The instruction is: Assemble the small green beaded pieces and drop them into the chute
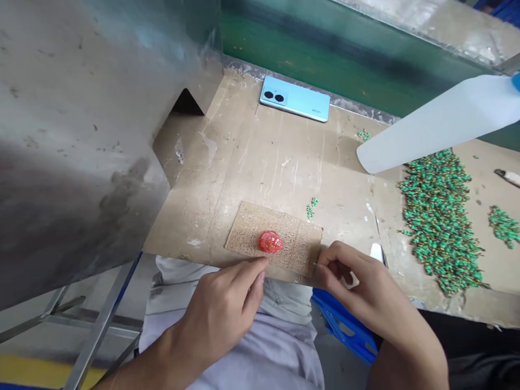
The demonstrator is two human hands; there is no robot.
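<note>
A shiny red blob (270, 242) sits on a rectangular cork-like pad (298, 244) lying on the cardboard-covered bench (260, 168). My left hand (219, 309) is at the pad's near edge, its fingertips just short of the red blob. Nothing shows in those fingers, though they partly hide each other. My right hand (357, 276) pinches a tiny green part (315, 264) between its fingertips, right beside the pad's near right corner. A large heap of small green parts (439, 219) lies on the bench to the right.
A pale blue phone (294, 98) lies at the back of the bench. A white plastic bottle (439, 124) juts in from the upper right. A grey metal panel (81, 151) fills the left side. A blue stool (343, 325) stands below the bench edge.
</note>
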